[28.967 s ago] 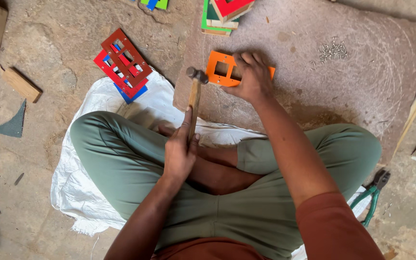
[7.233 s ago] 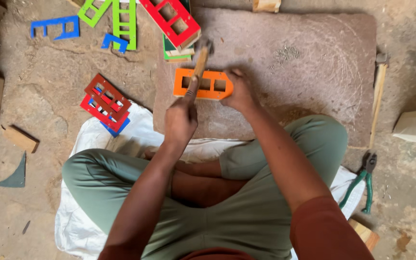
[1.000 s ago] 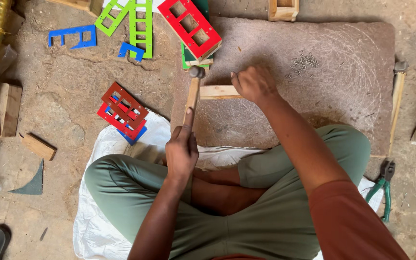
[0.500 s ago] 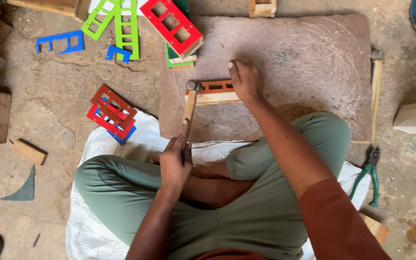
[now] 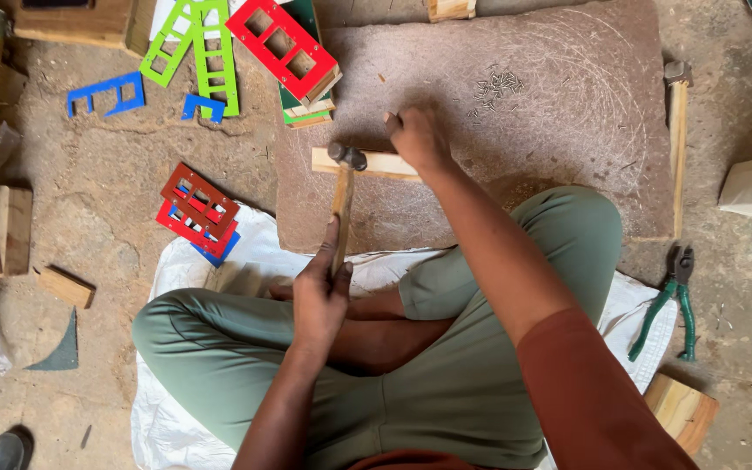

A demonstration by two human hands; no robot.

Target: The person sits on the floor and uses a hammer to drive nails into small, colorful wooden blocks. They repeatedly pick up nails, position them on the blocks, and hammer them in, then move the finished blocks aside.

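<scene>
Hammer [image 5: 342, 196] head now down on the strip [image 5: 367, 164], lower than half a second ago; left hand [image 5: 321, 296] clenched round handle, right hand [image 5: 419, 137] pinning strip flat on slab [image 5: 550, 148]

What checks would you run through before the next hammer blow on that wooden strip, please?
1. Left hand has a full grip on the hammer handle: ok.
2. Hammer head sits over the wooden strip: ok.
3. Right hand steadies the strip: ok.
4. Right fingers clear of the hammer head: ok, though near.
5. Strip lies flat on the stone slab: ok.
6. Nail upright under the head: cannot tell.
</scene>
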